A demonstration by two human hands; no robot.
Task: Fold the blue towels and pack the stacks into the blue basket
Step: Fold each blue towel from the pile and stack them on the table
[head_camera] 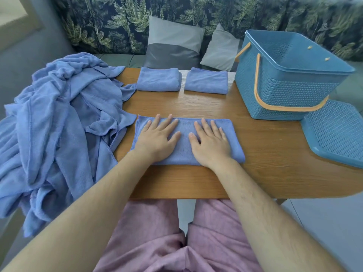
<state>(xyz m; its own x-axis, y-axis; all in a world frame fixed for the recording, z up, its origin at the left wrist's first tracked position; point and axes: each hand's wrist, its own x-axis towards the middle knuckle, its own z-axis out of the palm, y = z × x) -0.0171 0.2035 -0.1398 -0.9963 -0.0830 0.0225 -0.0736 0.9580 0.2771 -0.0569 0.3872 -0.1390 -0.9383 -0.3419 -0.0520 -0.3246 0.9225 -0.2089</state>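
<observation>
Both hands flat, palms down, fingers straight and slightly spread, gripping nothing: left hand (157, 137) and right hand (211, 143) press side by side on a half-folded blue towel (183, 152). The towel lies as a wide rectangle on the wooden bench (265, 146), directly under the hands, near the front edge. Thumbs point inward, a strip of towel showing between them.

Beyond the fingertips, at the far edge of the bench: two folded blue towels, one (158, 79) ahead of the left hand, one (206, 80) ahead of the right, just beside each other, not touching.

Left of the left hand: pile of unfolded blue towels (59, 118), crumpled, hanging over the bench end, one corner almost at the pressed towel.

Right of the right hand, further back: blue basket (284, 85), upright, orange handle (256, 81) folded down against its wall. Blue perforated lid (337, 132) lies flat in front of the basket, well right of the right hand.
</observation>
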